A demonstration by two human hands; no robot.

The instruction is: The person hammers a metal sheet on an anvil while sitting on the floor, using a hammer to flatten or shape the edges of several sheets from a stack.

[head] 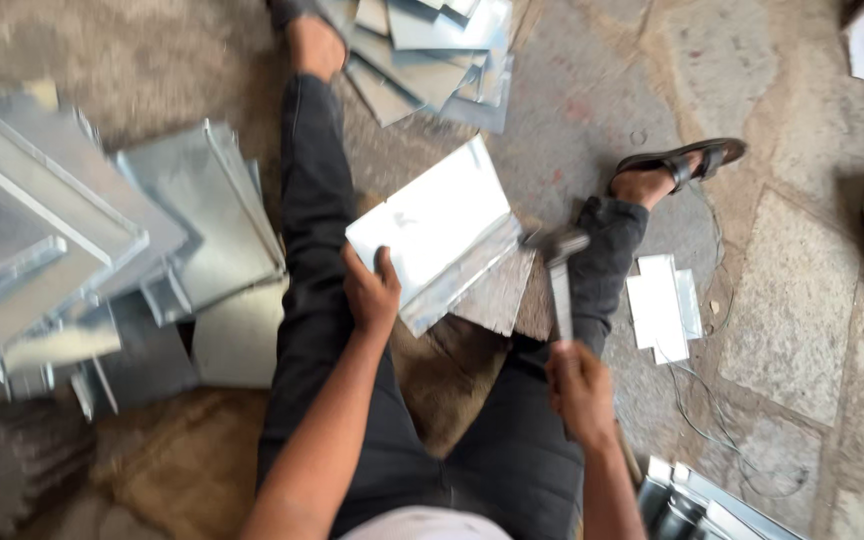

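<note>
The right hand (582,385), low in the frame, is closed around a hammer (559,275). The left hand (372,292) pinches the near edge of a metal sheet (432,228) at the middle. It looks thin, light, bendy and sharp-edged; best held by the edge. Blur hides the hammer's head

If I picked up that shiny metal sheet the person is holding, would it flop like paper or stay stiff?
Probably fairly stiff: the metal sheet stays flat though the left hand grips only one edge, and its folded rim likely stiffens it. It looks thin, so probably light for its size. The smooth, shiny face may be slippery, and the cut edges could be sharp.
</note>
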